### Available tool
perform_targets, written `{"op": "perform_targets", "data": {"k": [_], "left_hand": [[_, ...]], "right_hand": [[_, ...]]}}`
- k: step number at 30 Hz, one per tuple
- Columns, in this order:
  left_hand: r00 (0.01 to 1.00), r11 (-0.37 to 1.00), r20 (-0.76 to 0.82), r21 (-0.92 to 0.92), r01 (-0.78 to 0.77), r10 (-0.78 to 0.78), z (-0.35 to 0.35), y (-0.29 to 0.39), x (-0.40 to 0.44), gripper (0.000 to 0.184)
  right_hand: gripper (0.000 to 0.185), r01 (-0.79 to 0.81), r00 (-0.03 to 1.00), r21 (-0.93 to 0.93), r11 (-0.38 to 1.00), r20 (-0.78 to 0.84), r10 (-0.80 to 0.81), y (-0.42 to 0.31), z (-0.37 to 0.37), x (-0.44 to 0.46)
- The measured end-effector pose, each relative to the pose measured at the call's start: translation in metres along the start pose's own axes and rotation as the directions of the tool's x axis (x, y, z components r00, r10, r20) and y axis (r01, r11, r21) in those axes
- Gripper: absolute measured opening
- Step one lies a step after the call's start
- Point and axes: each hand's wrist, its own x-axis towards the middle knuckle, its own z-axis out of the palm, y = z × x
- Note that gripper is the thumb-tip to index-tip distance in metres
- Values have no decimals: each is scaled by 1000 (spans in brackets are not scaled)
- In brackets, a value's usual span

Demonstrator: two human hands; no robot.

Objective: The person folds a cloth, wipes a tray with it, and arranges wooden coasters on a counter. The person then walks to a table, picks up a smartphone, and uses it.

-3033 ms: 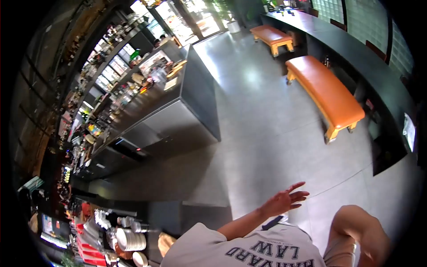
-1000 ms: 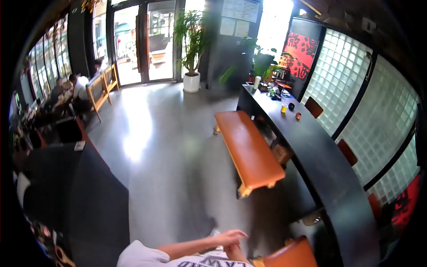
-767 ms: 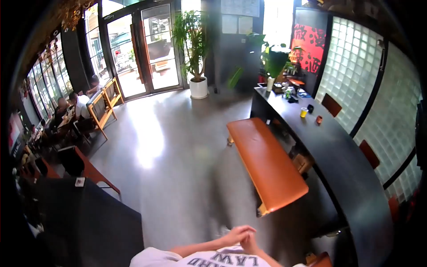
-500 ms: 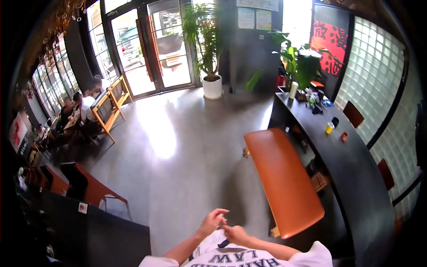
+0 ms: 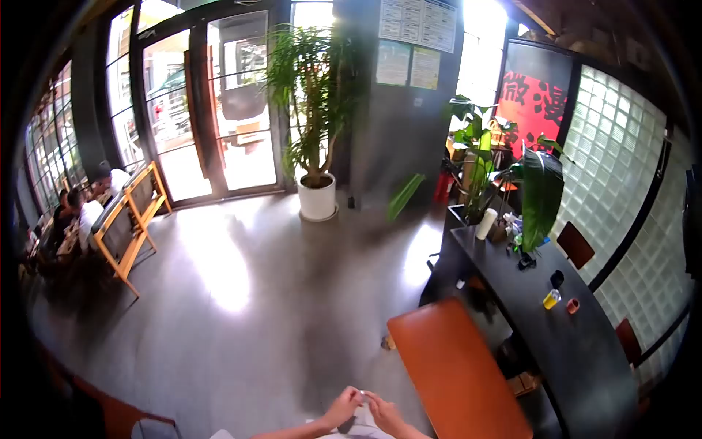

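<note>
Orange bench (image 5: 461,369) cut off at btm, L hand (image 5: 344,409) & R hand (image 5: 385,414) contents unclear.

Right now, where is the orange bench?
In the head view, the orange bench is at the lower right, just right of the hands and along the left side of the long dark counter.

I can read two large dark Chinese characters, 微 (image 5: 518,88) and 漫 (image 5: 550,101), on the red panel (image 5: 528,121) beside the glass-block wall (image 5: 618,146); leaves (image 5: 541,194) partly hide the writing below them. Ahead of me, sheets (image 5: 417,23) posted on the dark pillar (image 5: 398,132) carry print too small for me to make out.
</note>
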Motion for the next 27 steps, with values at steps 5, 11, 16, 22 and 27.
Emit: {"op": "perform_targets", "data": {"k": [5,11,16,22,27], "left_hand": [[853,956,522,262,-133,-25,-27,56,167,28],[825,951,557,198,-236,89,-79,144,370,23],[879,942,457,214,-257,136,-153,229,517,23],[822,857,508,274,-437,257,-217,277,699,24],[660,658,731,412,-630,174,-262,353,864,22]], "right_hand": [[50,-225,959,392,892,-72,274,86,-15,144],[62,-114,981,797,593,-4,194,117,-55,361],[95,-180,979,703,688,193,60,56,-128,566],[93,-133,980,655,744,199,0,72,-158,753],[92,-196,970,781,593,242,2,110,-180,908]]}}
